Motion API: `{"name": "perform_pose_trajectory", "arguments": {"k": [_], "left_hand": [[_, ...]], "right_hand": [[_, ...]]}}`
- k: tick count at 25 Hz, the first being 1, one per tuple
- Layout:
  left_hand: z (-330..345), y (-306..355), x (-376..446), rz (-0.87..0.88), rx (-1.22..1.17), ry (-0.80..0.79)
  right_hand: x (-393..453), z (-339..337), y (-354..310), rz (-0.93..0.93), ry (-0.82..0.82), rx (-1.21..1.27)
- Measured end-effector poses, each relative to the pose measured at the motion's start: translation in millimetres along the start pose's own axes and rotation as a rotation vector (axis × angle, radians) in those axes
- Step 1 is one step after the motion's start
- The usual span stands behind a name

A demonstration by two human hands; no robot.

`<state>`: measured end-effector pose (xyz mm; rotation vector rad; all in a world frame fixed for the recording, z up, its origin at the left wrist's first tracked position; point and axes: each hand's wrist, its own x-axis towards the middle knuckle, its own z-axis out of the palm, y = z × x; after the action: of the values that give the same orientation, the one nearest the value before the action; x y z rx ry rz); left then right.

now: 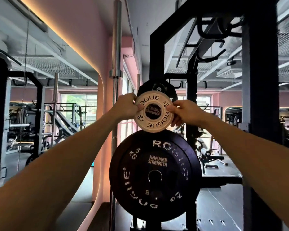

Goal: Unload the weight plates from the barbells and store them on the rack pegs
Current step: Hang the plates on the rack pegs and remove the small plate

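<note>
both hands hold the small white plate (153, 113) upright at the rack (157, 52). the left hand (125, 105) pinches its left rim, thumb on the face; the right hand (185, 112) curls its fingers (171, 108) round the right rim, thumb on the inner ring. through the plate's bore a hammer strength end cap shows, so the hole looks lined up on a peg, though i cannot tell whether the plate is already threaded on.

to do this well, i'd keep the plate square to the peg, slide it straight back with both thumbs pressing evenly, and let go only once it seats.

just below, nearly touching the white plate's lower edge, hangs a large black plate (154, 172) on its own peg; a dark plate (158, 90) sits just behind and above. these crowd the slot, so fingers wrapped behind the rim may get nipped. an upright barbell (116, 47) stands to the left, clear of the hands.
</note>
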<state>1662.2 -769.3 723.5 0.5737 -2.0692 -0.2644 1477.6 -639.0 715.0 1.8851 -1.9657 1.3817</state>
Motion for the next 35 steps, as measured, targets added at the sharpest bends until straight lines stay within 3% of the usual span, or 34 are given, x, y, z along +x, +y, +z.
{"name": "perform_pose_trajectory", "arguments": {"k": [9,21,25,30,35], "left_hand": [[-4.0,22.5,74.1,0.098,0.014,0.089],[45.1,-14.4,119.6,0.044,-0.056,0.123],[56.8,-23.6,134.4,0.059,0.064,0.146],[66.2,-37.2,144.9,0.050,0.470,0.175],[78.6,-53.2,155.7,-0.017,0.398,0.156]], "right_hand": [[55.9,-42.2,-6.7,-0.049,0.084,0.013],[114.5,-20.7,43.3,0.035,0.135,0.005],[127.3,-13.3,55.7,0.080,0.151,0.010],[139.1,-7.5,65.8,0.130,0.161,-0.034],[141.8,4.0,85.4,0.131,0.217,-0.027]]}}
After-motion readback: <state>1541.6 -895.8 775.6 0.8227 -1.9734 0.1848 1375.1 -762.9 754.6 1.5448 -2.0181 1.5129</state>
